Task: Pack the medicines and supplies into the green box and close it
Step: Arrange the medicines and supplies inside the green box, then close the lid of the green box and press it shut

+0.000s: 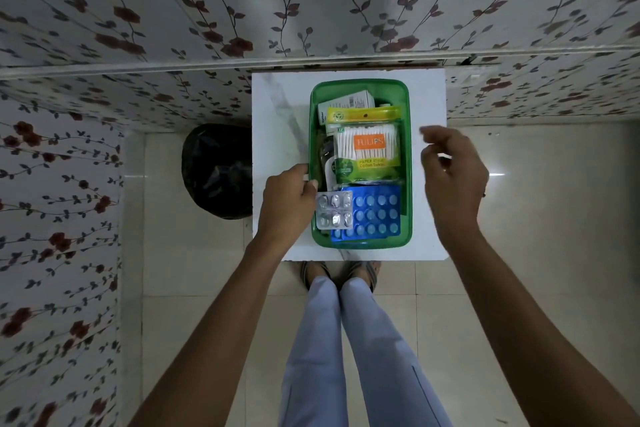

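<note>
Black bin bag (pixel 218 170) on floor, left of white bench (pixel 277 121). Left hand (pixel 289 199) pinches silver blister strip (pixel 334 210) over near-left rim of green box (pixel 406 156), mid-bench. Inside: carton, cotton swabs pkt (pixel 369 152), dark bottle, blue blister packs (pixel 375 215). Right hand (pixel 450 170) hovers right of box, fingers loosely curled, empty. Risk: strip overhangs rim, could slip outside or jam lid; no lid in view.

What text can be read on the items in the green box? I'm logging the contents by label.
"TULIPS": orange panel on the cotton swab pack.
"PAPER STICK Cotton Swabs": yellow strip lower on the same pack; the first line is faint.
White carton: barcode and print, too small to read.
Dark bottle: label mostly hidden, unreadable.
Silver blister strip and blue blister pack: no readable text.
</note>
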The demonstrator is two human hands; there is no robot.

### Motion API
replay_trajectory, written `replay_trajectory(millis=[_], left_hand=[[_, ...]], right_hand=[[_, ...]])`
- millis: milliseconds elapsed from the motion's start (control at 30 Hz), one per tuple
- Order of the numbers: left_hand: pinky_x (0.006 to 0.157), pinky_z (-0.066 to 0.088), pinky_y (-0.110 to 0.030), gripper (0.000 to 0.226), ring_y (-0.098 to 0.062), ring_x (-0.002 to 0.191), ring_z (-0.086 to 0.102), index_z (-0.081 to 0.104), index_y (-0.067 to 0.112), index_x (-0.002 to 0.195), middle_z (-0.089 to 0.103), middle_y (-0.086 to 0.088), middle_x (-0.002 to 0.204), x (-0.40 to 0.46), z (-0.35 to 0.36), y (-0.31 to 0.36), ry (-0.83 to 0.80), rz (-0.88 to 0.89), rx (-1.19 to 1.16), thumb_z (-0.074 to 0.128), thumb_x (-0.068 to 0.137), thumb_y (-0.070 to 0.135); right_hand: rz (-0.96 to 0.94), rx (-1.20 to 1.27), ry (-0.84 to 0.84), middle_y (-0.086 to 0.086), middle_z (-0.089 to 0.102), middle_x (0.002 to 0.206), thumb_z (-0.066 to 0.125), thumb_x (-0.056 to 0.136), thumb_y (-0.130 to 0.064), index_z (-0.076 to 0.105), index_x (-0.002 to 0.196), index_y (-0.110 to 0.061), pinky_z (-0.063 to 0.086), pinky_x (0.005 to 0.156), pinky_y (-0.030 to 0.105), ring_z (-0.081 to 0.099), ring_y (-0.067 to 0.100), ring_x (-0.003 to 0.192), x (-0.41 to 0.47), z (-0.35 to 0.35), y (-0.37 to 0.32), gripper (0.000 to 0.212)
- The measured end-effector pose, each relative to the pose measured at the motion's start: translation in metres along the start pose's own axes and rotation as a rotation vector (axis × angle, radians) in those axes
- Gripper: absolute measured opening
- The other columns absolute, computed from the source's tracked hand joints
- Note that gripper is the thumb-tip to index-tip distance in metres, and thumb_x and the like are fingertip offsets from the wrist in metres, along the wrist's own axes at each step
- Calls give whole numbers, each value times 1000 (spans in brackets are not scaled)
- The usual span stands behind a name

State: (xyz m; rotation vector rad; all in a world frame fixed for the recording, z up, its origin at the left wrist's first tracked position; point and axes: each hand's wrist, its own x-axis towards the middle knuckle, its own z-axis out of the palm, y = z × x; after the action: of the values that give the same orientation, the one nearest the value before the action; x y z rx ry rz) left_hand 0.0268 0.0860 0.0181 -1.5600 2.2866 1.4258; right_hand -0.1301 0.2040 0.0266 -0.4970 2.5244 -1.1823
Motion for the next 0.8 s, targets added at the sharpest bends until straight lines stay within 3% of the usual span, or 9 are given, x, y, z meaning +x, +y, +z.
replay_trajectory(millis=[100,133,200,267,400,533,633,733,800], left_hand=[[73,56,-50,20,-38,81,66,63,-1,100,70,-27,91,2,-2,1,16,-12,18,50,88,7],[72,57,-50,20,-38,80,66,63,-1,100,70,-27,90,2,-2,0,19,-17,13,50,87,7],[71,57,-53,20,-39,77,67,62,-1,100,70,-28,89,0,-4,-4,26,-31,-34,52,86,8],[72,56,-55,20,-38,78,68,62,-2,101,70,-27,89,-1,-8,-10,37,-70,-93,53,85,6],[78,55,-57,22,-39,84,68,62,-3,105,69,-22,91,-4,-28,-21,62,-150,-154,55,85,5],[84,54,-57,31,-35,91,67,61,2,115,69,-22,104,-7,-38,-22,71,-179,-195,56,85,7],[84,53,-57,36,-34,93,68,61,4,115,69,-24,105,-9,-39,-22,62,-152,-199,57,81,14],[76,57,-54,35,-32,87,68,59,2,117,69,-25,104,-10,-35,-24,79,-176,-219,58,82,10],[67,60,-47,32,-29,79,65,58,0,118,67,-18,102,-10,-29,-25,94,-204,-236,54,86,2]], right_hand=[[315,124,38,3,65,97,56,87,-20,59,113,-16,55,87,37,61,18,88,21,10,24,26],[382,78,-42,5,66,100,57,87,-24,58,115,-15,54,89,44,63,22,90,25,13,31,29],[456,-38,-276,11,68,109,56,88,-24,56,118,-13,54,88,44,65,28,90,26,22,40,32],[389,-193,-431,14,68,110,52,89,-20,54,120,-12,52,81,34,64,31,93,22,29,45,31],[176,-391,-490,15,69,100,62,81,-19,53,116,-9,41,71,27,62,33,93,10,38,47,37],[147,-435,-435,18,69,107,52,85,-12,61,113,-7,48,77,33,63,34,95,13,42,39,30],[74,-502,-302,24,65,104,49,85,-11,64,112,-3,46,72,34,61,38,90,22,28,32,31],[50,-528,-179,28,58,107,45,89,-11,59,110,3,35,68,31,56,40,89,28,1,25,30],[27,-492,-143,26,63,103,45,90,-14,56,107,4,37,67,31,55,36,81,28,-17,13,27]])
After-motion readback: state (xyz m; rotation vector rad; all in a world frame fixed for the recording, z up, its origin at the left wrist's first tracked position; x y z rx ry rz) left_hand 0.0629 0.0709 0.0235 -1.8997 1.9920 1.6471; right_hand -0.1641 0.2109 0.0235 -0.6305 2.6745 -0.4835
